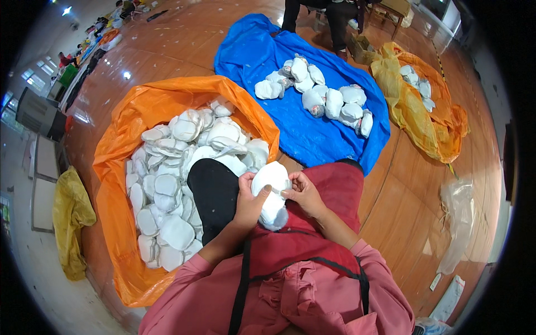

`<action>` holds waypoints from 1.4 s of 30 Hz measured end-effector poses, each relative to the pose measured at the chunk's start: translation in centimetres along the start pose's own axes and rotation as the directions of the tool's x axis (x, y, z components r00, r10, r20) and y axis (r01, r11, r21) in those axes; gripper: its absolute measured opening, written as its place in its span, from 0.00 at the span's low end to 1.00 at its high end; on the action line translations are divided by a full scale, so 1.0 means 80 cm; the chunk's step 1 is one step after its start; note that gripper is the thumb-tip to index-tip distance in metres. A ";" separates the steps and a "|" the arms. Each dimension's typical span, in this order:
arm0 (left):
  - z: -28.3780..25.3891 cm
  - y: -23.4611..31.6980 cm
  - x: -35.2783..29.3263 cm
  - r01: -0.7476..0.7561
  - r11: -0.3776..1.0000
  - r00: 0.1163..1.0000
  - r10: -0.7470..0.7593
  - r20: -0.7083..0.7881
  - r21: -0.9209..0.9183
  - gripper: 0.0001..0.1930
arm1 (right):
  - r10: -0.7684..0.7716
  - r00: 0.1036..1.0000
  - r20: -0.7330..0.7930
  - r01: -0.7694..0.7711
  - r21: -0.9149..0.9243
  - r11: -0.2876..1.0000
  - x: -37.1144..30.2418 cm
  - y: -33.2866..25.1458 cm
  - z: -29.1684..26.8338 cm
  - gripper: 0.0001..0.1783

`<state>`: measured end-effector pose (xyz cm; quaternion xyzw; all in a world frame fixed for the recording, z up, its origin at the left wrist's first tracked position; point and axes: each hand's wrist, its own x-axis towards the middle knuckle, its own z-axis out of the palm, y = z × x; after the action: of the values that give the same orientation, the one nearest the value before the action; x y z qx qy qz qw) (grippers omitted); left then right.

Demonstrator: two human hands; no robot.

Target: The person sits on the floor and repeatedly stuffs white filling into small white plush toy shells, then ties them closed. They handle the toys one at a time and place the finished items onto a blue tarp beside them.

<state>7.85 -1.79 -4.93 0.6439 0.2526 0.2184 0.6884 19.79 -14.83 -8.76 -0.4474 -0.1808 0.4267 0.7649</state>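
Over my lap I hold a white padded fabric piece (269, 184), oval, with a fluffy grey tuft at its lower end. My left hand (248, 200) is closed round its left side, thumb on the front. On the other side my right hand (304, 194) pinches the piece's right edge between thumb and fingers. Whether a small bit sits in that pinch, I cannot tell. Close by on my left, a large orange sack (120, 223) lies open, heaped with flat white oval pads (177, 231).
Beyond my knees a blue sheet (240, 47) bears several stuffed white pieces (335, 103). At the right lies a yellow-orange sack (413, 131) with more white pieces. Another person's legs (336, 25) stand at the sheet's far edge. Clear plastic (460, 223) lies on the wooden floor (399, 206).
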 end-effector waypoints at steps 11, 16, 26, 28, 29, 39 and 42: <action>-0.006 0.006 -0.001 -0.004 1.000 0.983 0.009 0.185 -0.027 0.30 | -0.153 0.965 -0.213 0.077 -0.329 0.941 -0.008 0.002 0.016 0.11; 0.007 0.026 -0.011 -0.034 0.869 0.991 -0.036 0.131 0.493 0.34 | -0.203 0.951 -0.235 0.124 -0.310 0.943 -0.004 0.025 -0.010 0.10; -0.001 0.025 0.002 -0.302 0.609 0.937 0.331 0.111 0.734 0.28 | 0.081 0.996 0.036 -0.080 -0.049 0.996 -0.019 -0.001 0.007 0.15; 0.005 0.024 0.000 -0.344 0.581 0.928 0.330 0.173 0.738 0.32 | 0.087 0.991 0.098 -0.087 -0.006 0.996 -0.017 0.008 0.005 0.19; 0.011 0.023 -0.002 -0.379 0.579 0.916 0.344 0.204 0.722 0.33 | 0.079 0.991 0.109 -0.082 0.015 0.997 -0.015 0.012 0.007 0.19; 0.006 -0.018 -0.011 -0.202 0.904 0.978 0.205 0.031 0.378 0.22 | 0.093 0.986 0.136 -0.135 0.342 0.930 -0.012 0.022 -0.004 0.07; 0.005 -0.020 -0.010 -0.138 0.975 0.986 0.153 -0.074 0.173 0.16 | 0.113 0.992 -0.059 -0.086 0.351 0.933 -0.015 0.014 0.010 0.08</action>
<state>7.46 -2.70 -6.48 0.7060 0.2519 0.2740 0.6026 18.01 -15.13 -9.17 -0.3304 -0.0495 0.4722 0.8157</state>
